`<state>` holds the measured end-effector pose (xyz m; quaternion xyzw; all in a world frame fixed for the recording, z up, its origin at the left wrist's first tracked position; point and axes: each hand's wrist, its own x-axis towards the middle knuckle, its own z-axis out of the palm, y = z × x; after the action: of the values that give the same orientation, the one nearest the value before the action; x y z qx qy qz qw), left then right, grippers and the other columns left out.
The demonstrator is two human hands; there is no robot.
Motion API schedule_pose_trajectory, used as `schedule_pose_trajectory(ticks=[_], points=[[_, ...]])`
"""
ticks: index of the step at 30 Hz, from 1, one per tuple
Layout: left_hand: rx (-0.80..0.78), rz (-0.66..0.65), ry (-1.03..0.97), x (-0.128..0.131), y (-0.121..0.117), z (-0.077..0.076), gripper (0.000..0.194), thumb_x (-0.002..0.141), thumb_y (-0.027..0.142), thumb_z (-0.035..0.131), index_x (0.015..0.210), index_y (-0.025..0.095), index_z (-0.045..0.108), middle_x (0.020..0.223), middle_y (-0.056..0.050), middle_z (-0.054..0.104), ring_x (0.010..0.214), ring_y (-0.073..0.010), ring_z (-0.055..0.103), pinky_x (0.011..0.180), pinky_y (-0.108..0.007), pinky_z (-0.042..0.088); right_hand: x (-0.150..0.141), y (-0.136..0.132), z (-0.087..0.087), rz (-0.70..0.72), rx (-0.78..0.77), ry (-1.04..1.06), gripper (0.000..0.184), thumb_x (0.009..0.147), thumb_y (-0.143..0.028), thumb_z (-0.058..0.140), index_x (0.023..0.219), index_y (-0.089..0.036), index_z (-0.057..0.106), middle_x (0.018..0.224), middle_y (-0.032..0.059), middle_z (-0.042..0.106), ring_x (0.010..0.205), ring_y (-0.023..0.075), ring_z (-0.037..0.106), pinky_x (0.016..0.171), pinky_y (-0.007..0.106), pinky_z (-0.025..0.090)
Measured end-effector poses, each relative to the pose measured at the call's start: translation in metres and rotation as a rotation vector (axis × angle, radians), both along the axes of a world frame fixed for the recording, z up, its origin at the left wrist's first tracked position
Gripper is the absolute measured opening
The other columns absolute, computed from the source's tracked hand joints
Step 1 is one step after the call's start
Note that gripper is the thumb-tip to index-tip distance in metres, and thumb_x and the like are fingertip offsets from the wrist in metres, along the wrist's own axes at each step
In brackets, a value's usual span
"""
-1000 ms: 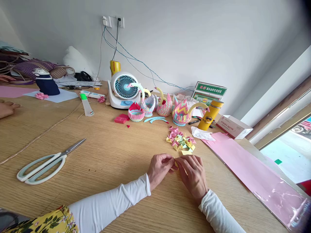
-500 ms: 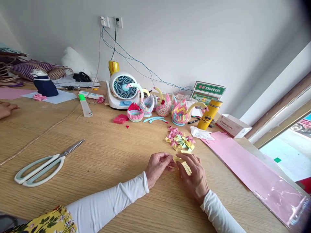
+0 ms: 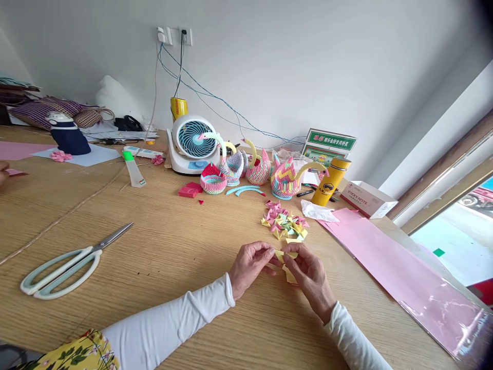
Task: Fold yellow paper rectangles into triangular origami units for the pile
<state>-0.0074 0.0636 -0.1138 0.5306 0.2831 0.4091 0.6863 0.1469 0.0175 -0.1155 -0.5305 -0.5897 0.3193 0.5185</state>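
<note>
Between my two hands is a small yellow paper strip [image 3: 280, 255]. My left hand [image 3: 251, 266] pinches its left end, and my right hand [image 3: 308, 272] has thumb and fingertips closed on the right part. Below the strip, a small stack of yellow paper slips [image 3: 288, 276] lies on the table, partly hidden by my right hand. Just beyond my fingers sits a pile of folded paper pieces [image 3: 285, 222] in pink, yellow and green.
Scissors [image 3: 73, 264] lie at the left, near a glue bottle [image 3: 134, 169]. Folded-paper swans [image 3: 285, 177] stand by a small fan [image 3: 195, 141]. A yellow flask [image 3: 332, 181], a sticky note box [image 3: 370, 199] and pink paper [image 3: 393, 262] are on the right. Another person's hand [image 3: 3, 172] shows far left.
My right hand has turned and its fingertips have closed on the yellow strip, uncovering more of the slips below. At far left, the other person's hand has drawn back, with pink paper beside it.
</note>
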Motion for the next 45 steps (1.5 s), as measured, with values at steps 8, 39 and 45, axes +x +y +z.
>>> schedule_pose_trajectory(ticks=[8,39,45], points=[[-0.076,-0.059,-0.016,-0.002,0.0,0.001,0.032,0.074,0.039,0.067,0.087,0.01,0.062,0.077,-0.007,0.068,0.078,-0.0214,0.068,0.06,-0.027,0.055,0.0,-0.002,0.001,0.019,0.092,-0.113,0.018,0.087,-0.036,0.055,0.091,-0.019,0.06,0.087,0.0049,0.058,0.072,0.016,0.057,0.057,0.024,0.049],[-0.019,-0.146,-0.016,-0.004,0.004,-0.008,0.033,0.073,0.039,0.07,0.089,0.01,0.063,0.08,-0.008,0.07,0.078,-0.0208,0.069,0.061,-0.025,0.054,-0.002,-0.003,0.01,0.08,-0.063,0.249,0.041,0.079,-0.042,0.065,0.112,-0.025,0.046,0.072,-0.0029,0.055,0.066,0.0144,0.056,0.059,0.026,0.047],[0.059,-0.119,0.034,-0.003,0.006,-0.009,0.033,0.074,0.04,0.069,0.087,0.01,0.064,0.074,-0.006,0.069,0.072,-0.0189,0.069,0.062,-0.026,0.053,-0.003,-0.005,0.011,0.055,-0.039,0.146,0.036,0.082,-0.043,0.061,0.11,-0.023,0.05,0.076,-0.0007,0.056,0.067,0.0142,0.054,0.058,0.025,0.046]])
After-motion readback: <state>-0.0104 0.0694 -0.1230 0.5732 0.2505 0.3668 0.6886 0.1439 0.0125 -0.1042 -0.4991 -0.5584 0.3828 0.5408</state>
